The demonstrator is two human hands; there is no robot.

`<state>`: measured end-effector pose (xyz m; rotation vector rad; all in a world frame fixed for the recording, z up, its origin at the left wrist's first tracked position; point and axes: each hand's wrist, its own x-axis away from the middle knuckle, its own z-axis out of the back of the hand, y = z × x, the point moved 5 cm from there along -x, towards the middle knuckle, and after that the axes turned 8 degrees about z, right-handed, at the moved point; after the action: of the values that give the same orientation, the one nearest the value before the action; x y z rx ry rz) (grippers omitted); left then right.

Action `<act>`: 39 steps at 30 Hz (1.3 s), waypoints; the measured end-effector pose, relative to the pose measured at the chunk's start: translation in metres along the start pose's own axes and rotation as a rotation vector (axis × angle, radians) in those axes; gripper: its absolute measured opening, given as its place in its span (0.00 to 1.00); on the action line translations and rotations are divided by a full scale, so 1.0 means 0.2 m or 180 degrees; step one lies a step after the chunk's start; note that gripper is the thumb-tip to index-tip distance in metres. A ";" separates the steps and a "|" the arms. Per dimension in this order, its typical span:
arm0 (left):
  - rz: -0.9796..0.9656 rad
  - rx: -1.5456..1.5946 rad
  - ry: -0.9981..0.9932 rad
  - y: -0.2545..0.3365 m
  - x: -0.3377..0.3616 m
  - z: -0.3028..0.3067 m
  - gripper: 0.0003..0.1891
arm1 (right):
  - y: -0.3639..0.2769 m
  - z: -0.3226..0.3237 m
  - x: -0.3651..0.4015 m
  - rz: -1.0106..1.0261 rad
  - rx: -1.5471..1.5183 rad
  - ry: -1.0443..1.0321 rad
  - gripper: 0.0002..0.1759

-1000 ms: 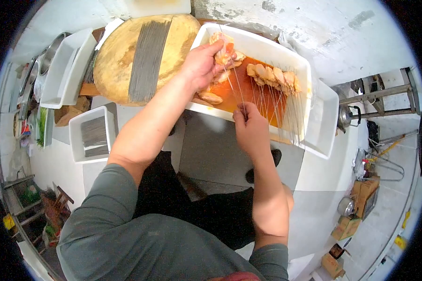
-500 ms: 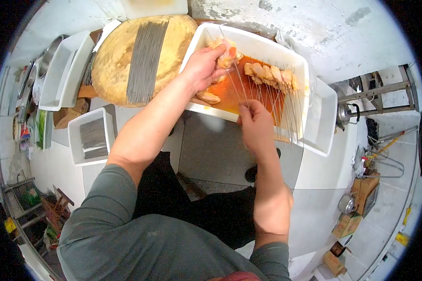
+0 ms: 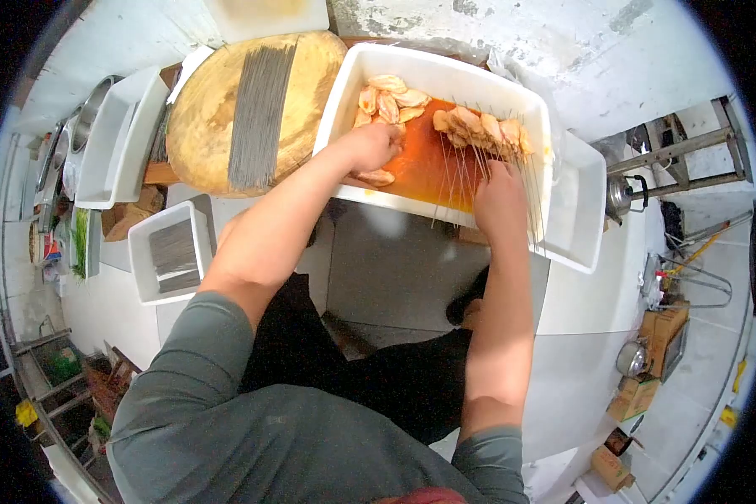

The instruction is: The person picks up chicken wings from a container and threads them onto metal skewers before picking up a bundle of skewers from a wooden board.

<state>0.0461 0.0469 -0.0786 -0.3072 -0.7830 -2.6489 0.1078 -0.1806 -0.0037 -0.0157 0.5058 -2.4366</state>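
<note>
Inside the white tub (image 3: 434, 202), several raw chicken wings (image 3: 387, 106) lie at the left end in orange-red marinade (image 3: 428, 160). My left hand (image 3: 373, 148) reaches down beside these wings with its fingers curled; what they hold is hidden. At the tub's right side, skewered chicken pieces (image 3: 482, 128) sit in a row, with thin metal skewers (image 3: 535, 202) sticking out toward me. My right hand (image 3: 501, 196) is closed on skewers just below this row.
A round wooden chopping block (image 3: 202, 109) left of the tub bears a bundle of metal skewers (image 3: 262, 118). More skewers lie in a small white bin (image 3: 145, 273) below it. Another white tub (image 3: 581, 202) adjoins on the right, near a metal kettle (image 3: 619, 195).
My right hand has moved right with the skewers to the row of skewered pieces. The piece my left hand held has left it, and that hand has dropped lower among the loose wings.
</note>
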 end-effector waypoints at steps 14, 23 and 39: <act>0.0050 -0.1017 -0.0868 0.00 0.08 -0.11 0.11 | -0.11 0.14 0.07 0.0093 -0.0210 0.0643 0.15; 0.0285 0.0001 -0.0161 -0.03 0.04 -0.12 0.18 | -0.77 -0.01 -0.19 0.0704 -0.1159 0.0017 0.16; -0.0958 0.1183 0.1031 0.13 0.12 0.01 0.14 | -1.56 -1.01 -0.71 0.1821 0.0809 -0.2068 0.28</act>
<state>0.0336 0.0211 -0.0574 0.3543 -1.2573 -2.6401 0.0084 0.2010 -0.0625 -0.4715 -0.0917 -1.7751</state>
